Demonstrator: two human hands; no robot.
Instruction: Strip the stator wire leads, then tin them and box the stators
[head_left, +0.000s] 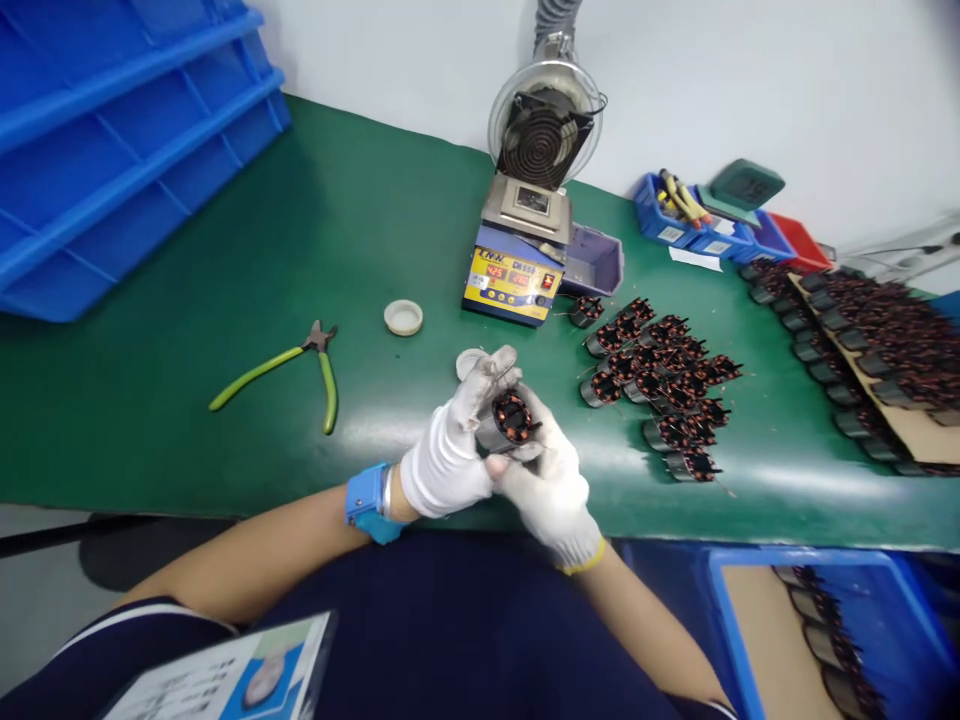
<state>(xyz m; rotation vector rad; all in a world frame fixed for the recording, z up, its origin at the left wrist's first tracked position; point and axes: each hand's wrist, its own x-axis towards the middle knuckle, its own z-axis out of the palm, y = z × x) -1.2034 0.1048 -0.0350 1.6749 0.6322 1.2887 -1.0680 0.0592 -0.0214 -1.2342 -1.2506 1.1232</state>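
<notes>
Both my hands, in white gloves, hold one motor stator (504,424) above the green table. It is a short grey metal cylinder with copper windings and black plastic inside, its open end turned up toward me. My left hand (463,435) grips it from the left, with the glove's fingertips over its far side. From the right, my right hand (549,470) closes round it, and a bare thumb tip shows at its near edge. Just beyond my left fingers sits a small white dish (469,362), partly hidden. More stators (660,375) stand grouped to the right.
Green-handled cutters (319,345) and a white lid-like dish (403,317) lie left. A soldering pot unit (514,275) with a fan (541,145) stands behind. Blue racks (135,150) rise at left. Small bins (664,215) and stacked stators (892,330) are right; a blue crate (716,600) sits below.
</notes>
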